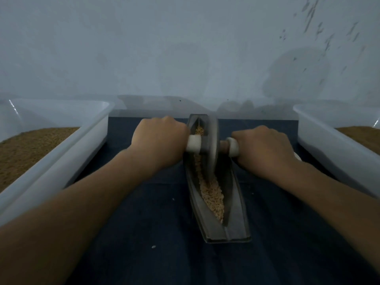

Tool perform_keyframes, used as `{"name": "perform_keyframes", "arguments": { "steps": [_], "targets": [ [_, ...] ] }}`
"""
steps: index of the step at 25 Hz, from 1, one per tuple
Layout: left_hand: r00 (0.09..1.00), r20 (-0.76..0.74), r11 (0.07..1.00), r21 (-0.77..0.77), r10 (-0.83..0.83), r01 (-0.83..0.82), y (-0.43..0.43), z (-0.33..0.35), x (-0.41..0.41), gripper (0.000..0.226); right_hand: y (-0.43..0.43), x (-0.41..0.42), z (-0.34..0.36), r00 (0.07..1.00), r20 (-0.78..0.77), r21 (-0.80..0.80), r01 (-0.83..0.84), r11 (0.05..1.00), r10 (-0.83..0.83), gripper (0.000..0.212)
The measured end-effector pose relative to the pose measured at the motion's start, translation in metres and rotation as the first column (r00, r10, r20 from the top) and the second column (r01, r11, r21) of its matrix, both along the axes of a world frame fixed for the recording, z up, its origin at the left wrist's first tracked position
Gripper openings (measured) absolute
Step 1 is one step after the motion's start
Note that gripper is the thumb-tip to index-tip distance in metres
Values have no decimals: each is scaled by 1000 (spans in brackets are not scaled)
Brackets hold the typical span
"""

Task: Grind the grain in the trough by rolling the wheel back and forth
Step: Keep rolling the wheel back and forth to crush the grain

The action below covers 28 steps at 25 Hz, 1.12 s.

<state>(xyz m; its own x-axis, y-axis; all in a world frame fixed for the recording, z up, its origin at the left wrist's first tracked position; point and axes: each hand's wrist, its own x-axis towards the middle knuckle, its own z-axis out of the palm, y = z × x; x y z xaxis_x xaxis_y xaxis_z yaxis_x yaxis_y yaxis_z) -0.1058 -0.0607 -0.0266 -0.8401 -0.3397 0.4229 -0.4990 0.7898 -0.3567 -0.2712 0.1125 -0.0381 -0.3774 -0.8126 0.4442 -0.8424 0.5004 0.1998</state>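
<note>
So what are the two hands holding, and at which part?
The wheel, by its axle handles: left hand on the left end, right hand on the right.

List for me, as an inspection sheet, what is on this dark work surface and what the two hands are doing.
Surface: dark mat, flat.
Job's things: grey trough lies lengthwise, holding pale grain; wheel stands in it, toward the far end.
Clutter: a few stray grains on the mat.
Grippers (hands): left hand grips the left handle; right hand grips the right handle.
Cables: nothing seen.
Surroundings: left tub and right tub, white, each holding brown meal; pale wall behind.
</note>
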Motion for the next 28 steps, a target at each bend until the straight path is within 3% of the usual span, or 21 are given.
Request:
{"name": "perform_keyframes", "arguments": {
  "steps": [3, 7, 11, 14, 17, 21, 23, 28],
  "targets": [
    [998, 1, 997, 36, 65, -65, -28, 11, -32, 16, -46, -26, 14, 998, 62, 3, 22, 1000, -22, 10],
    [997, 3, 994, 77, 79, -79, -29, 16, -36, 19, -53, -28, 23, 995, 89, 61, 30, 998, -35, 9],
    [1000, -14, 998, 60, 20, -19, 7, -1, 12, 10, 3, 2, 6, 998, -44, 28, -39, 999, 41, 31],
    [1000, -12, 999, 46, -7, 8, 18, -2, 26, 22, 26, 17, 9, 992, -109, -6, -58, 998, 57, 49],
    [1000, -6, 996, 90, 19, -19, 1, -2, 7, 11, 3, 2, 8, 1000, 6, 36, -5, 999, 5, 38],
    [997, -45, 998, 1, 65, -65, -32, 8, -36, 17, -55, -34, 18, 994, 97, 47, 48, 998, -53, 14],
    [996, -47, 997, 1, 73, -73, -38, 15, -46, 20, -66, -38, 24, 987, 147, 64, 60, 996, -69, 17],
    [999, -32, 992, 126, 10, -6, -13, -1, -5, 15, -22, -8, 20, 998, 61, 104, 17, 994, -24, 10]
  ]
}}
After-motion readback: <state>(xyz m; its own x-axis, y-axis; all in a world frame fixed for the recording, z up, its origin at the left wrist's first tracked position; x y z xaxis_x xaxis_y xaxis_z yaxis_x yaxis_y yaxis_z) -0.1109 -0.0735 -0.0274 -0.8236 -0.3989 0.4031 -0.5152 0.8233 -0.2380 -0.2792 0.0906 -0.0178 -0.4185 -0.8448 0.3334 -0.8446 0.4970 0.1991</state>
